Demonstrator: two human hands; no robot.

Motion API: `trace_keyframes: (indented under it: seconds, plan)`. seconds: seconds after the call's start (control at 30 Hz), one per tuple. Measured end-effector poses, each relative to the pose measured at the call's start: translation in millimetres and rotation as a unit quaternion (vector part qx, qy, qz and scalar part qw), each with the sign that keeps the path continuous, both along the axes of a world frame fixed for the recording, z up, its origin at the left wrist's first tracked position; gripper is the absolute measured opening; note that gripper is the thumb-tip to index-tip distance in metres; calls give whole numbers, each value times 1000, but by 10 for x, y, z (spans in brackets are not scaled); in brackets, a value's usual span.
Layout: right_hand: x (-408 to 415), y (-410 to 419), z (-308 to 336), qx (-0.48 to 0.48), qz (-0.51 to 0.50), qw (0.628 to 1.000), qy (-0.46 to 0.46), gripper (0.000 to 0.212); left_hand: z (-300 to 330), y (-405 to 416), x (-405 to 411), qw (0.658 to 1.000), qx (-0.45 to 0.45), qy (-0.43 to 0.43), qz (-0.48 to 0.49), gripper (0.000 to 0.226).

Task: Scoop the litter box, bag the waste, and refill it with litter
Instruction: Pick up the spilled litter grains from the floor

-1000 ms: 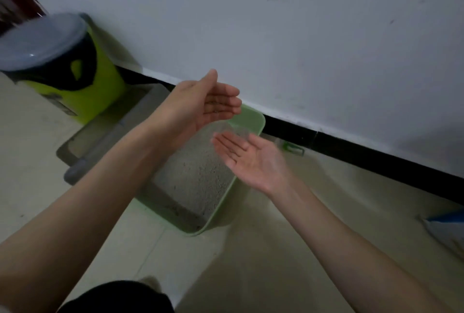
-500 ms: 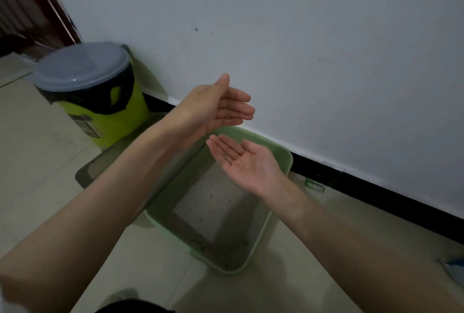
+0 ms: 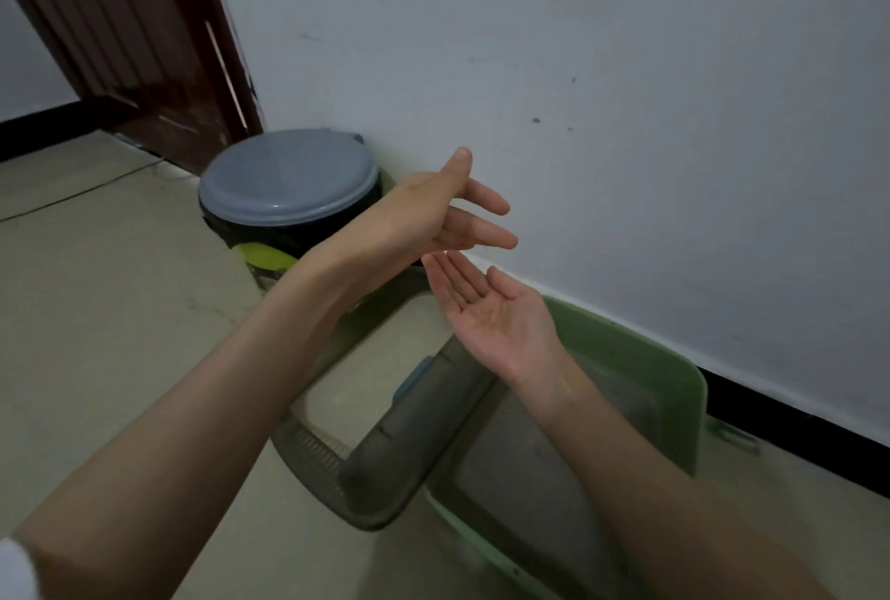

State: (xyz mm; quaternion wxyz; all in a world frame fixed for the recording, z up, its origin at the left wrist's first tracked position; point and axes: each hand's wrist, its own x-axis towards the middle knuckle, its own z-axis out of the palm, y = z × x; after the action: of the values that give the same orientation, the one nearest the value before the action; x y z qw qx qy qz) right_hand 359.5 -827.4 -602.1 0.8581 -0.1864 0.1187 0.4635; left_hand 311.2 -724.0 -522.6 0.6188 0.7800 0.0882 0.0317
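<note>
A green litter box (image 3: 674, 387) stands on the floor against the white wall, with grey litter (image 3: 520, 464) inside. A grey frame with a slotted edge (image 3: 395, 450) lies on the floor to its left. My left hand (image 3: 433, 214) is held above them, fingers straight, palm turned toward the right. Just below it, my right hand (image 3: 491, 310) faces palm up with fingers straight and a few dark specks on them. Neither hand holds anything. My right forearm hides part of the box.
A lime-green bin with a grey lid (image 3: 289, 180) and black liner stands by the wall at the left. Behind it is a dark brown door (image 3: 144, 36). A black skirting strip (image 3: 794, 416) runs along the wall. The floor (image 3: 96, 286) is beige tile.
The view has swung left and up, so the bin and door now show more. Both hands stay open, one over the other, and hold the same pose.
</note>
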Motion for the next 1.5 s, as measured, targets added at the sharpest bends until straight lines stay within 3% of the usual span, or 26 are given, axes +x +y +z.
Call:
trace_keyframes:
  seconds: [0.13,0.27,0.37,0.47,0.53,0.7,0.83,1.0,1.3,1.5]
  plan:
    - [-71,358,9,-39,27,999,-8,42,-44,364,-78,1000,-7,-1,18,50]
    - [-37,641,-43,-142,39,989,20,36,-182,672,-111,999,1,-27,43,37]
    - [-32,826,-162,-247,62,967,14,31,-461,976,-130,978,164,-60,111,23]
    - [-22,1005,-178,-293,84,952,-1,33,-791,1378,-151,909,369,-73,178,24]
    - [18,1124,-109,-285,84,955,-7,37,-962,1655,-142,877,433,-66,196,29]
    - [95,1337,54,-235,85,968,-26,41,-1204,2147,-27,838,501,38,212,50]
    - [233,1499,29,-223,65,972,-38,42,-1263,2337,71,803,550,37,225,46]
    - [400,1680,-15,-223,55,972,-49,42,-1261,2504,113,751,632,-22,187,40]
    - [621,1864,-33,-218,34,974,-43,47,-1276,2673,129,689,683,-132,202,29]
    - [773,2148,76,-176,9,984,-36,58,-839,2842,322,681,655,-202,258,25]
